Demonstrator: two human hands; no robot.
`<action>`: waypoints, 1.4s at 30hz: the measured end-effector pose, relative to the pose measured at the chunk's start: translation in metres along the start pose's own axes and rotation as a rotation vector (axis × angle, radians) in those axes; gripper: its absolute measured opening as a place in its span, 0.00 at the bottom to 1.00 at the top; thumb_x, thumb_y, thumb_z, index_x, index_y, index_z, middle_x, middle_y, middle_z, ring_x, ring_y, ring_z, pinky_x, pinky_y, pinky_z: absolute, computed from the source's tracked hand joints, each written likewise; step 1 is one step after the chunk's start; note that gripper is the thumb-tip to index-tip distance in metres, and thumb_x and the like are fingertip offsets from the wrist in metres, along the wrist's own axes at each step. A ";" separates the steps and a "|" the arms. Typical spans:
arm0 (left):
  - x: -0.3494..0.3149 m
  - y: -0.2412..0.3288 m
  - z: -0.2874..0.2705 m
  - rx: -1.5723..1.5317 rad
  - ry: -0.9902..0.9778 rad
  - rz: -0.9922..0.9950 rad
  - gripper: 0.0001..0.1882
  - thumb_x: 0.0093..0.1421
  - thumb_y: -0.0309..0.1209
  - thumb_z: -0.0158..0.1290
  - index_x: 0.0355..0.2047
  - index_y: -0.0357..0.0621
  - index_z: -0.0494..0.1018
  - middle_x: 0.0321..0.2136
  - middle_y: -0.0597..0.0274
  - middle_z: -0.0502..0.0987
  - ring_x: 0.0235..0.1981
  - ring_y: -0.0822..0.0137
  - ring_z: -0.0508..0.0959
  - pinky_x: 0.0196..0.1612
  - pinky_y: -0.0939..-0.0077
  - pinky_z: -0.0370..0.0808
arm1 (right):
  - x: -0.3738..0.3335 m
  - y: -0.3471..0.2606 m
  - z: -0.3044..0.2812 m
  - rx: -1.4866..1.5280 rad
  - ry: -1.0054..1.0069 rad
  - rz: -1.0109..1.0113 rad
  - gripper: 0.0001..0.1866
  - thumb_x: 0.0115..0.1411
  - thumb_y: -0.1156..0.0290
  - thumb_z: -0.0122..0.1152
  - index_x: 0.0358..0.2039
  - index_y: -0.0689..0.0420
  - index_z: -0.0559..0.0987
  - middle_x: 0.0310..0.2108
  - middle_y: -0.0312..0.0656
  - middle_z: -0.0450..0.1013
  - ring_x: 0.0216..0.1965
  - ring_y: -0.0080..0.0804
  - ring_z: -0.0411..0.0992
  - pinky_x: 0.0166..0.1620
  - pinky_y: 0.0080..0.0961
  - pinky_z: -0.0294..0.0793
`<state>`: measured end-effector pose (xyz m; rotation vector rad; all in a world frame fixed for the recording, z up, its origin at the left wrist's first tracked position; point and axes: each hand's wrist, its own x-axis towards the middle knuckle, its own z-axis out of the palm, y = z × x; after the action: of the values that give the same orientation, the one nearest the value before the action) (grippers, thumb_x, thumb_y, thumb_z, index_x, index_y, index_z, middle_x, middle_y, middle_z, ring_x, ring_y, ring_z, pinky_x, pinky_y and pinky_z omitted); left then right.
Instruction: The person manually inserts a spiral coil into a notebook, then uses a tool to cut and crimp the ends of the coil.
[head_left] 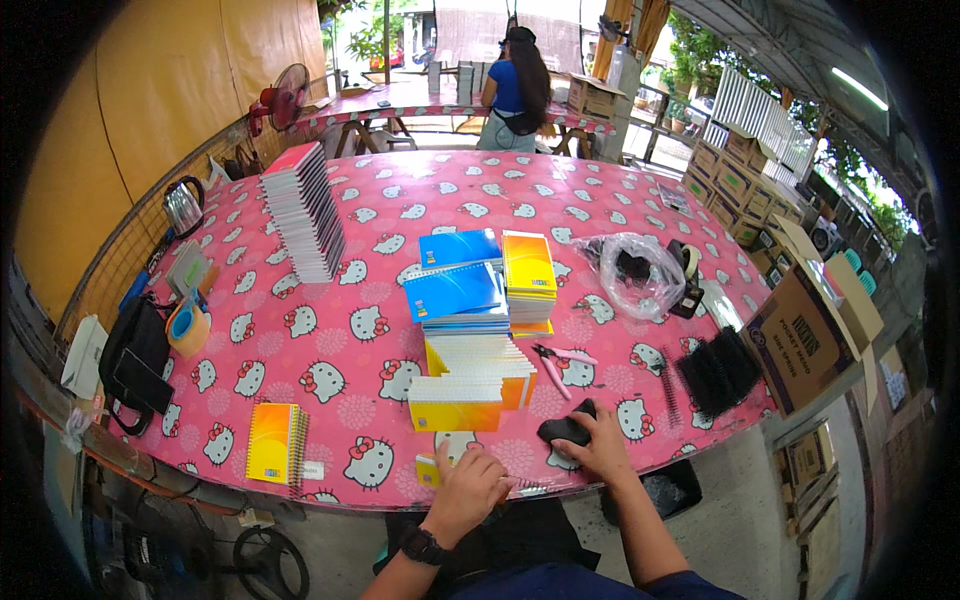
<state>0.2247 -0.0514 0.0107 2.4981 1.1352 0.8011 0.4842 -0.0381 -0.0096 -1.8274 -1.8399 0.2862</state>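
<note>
At the near table edge my left hand [470, 482] is closed on a small yellow notebook [427, 471], mostly covered by the fingers. A thin spiral coil [528, 485] juts out to the right of that hand. My right hand [602, 450] grips a smooth black object [568, 429], rounded like a computer mouse; its exact kind is unclear. Just beyond are stacks of yellow-orange unbound pads [455, 405]. Pliers with pink handles [552, 375] lie to the right of the stacks. Behind stand blue-covered pads [458, 290] and a yellow-covered stack [527, 265].
Black spiral coils [718, 370] lie at right, near an open carton [805, 335]. A clear plastic bag [640, 275] and a tape dispenser [687, 280] are beyond. Left are bound yellow notebooks [277, 443], a tall notebook stack [300, 215] and a black bag [138, 365]. A person [517, 90] stands at the far table.
</note>
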 end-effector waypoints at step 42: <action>-0.031 -0.067 0.007 -0.960 0.125 -0.440 0.17 0.43 0.18 0.61 0.26 0.44 0.63 0.25 0.71 0.67 0.27 0.78 0.68 0.32 0.82 0.68 | 0.030 -0.087 0.017 1.235 -0.709 -0.260 0.22 0.56 0.55 0.55 0.38 0.63 0.79 0.42 0.47 0.74 0.46 0.35 0.70 0.52 0.31 0.64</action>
<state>0.1722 -0.0315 -0.0374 1.3768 0.9498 1.0428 0.4018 -0.0112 0.0258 -0.6208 -1.5791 1.6709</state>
